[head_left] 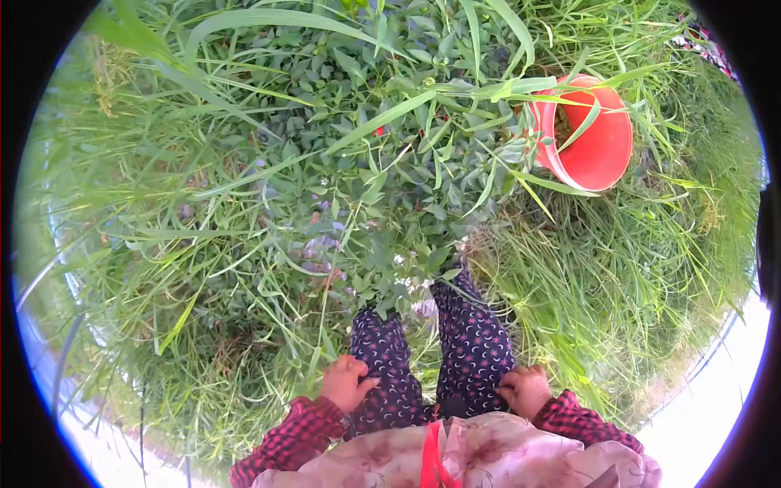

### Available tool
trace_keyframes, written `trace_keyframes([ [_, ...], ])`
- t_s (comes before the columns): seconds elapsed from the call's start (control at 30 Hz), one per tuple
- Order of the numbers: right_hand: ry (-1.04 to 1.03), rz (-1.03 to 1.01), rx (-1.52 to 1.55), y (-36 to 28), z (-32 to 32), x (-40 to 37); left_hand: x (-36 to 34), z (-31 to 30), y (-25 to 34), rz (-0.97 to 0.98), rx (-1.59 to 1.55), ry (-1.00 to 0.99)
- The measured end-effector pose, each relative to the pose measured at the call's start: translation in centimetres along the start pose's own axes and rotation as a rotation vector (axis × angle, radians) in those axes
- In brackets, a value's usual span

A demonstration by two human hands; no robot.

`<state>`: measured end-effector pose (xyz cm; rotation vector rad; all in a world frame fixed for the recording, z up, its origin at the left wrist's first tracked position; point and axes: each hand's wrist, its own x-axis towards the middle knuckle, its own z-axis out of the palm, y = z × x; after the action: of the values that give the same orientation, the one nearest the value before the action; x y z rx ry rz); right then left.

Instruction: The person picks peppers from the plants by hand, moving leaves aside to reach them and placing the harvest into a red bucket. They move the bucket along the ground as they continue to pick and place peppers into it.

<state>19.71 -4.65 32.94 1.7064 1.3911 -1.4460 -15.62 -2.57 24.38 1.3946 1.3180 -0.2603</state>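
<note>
Red plastic is spotted at the upper right: a bucket is tipped on its side in tall grass, its mouth turned toward the leafy plants. Down below, dark patterned trousers are seen among the leaves, and both hands are pressed to them. The left hand is laid on the left thigh, grip curled together. The right hand is set against the right thigh, grip curled together too. Whether cloth is pinched cannot be told. Red checked sleeves are pulled to the wrists.
</note>
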Motion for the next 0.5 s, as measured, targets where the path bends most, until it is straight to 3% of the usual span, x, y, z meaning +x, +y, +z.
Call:
trace_keyframes([
  [0.07, 0.000, -0.195, 0.100, 1.9, 0.9, 1.5, 0.4, 1.2, -0.7, -0.103, -0.161, -0.043],
  [0.13, -0.012, -0.209, 0.259, 2.8, 1.0, 1.5, -0.1, 1.9, -1.6, -0.033, -0.261, -0.210],
  [0.2, -0.111, -0.053, 0.355, 3.6, -0.3, 1.1, -0.3, 2.1, 0.0, -0.048, -0.173, -0.188],
  [0.23, -0.358, 0.006, 0.437, 4.6, -0.7, 0.6, -0.3, 1.8, 1.4, -0.098, -0.189, -0.267],
  [0.3, -0.834, -0.353, 0.477, 5.7, -2.9, -0.4, -0.7, 1.0, 3.3, -0.128, -0.357, -0.517],
  [0.33, -1.031, -0.418, 0.586, 6.0, -3.5, -0.6, -0.6, 0.1, 4.2, -0.136, -0.351, -0.517],
  [0.4, -1.180, -0.299, 0.775, 6.9, -3.5, -1.7, -0.5, -2.5, 7.2, 0.056, -0.288, -0.898],
  [0.5, -1.230, -0.111, 0.982, 9.2, -2.0, -2.6, -0.1, -2.2, 7.7, -0.072, -0.163, -0.818],
])
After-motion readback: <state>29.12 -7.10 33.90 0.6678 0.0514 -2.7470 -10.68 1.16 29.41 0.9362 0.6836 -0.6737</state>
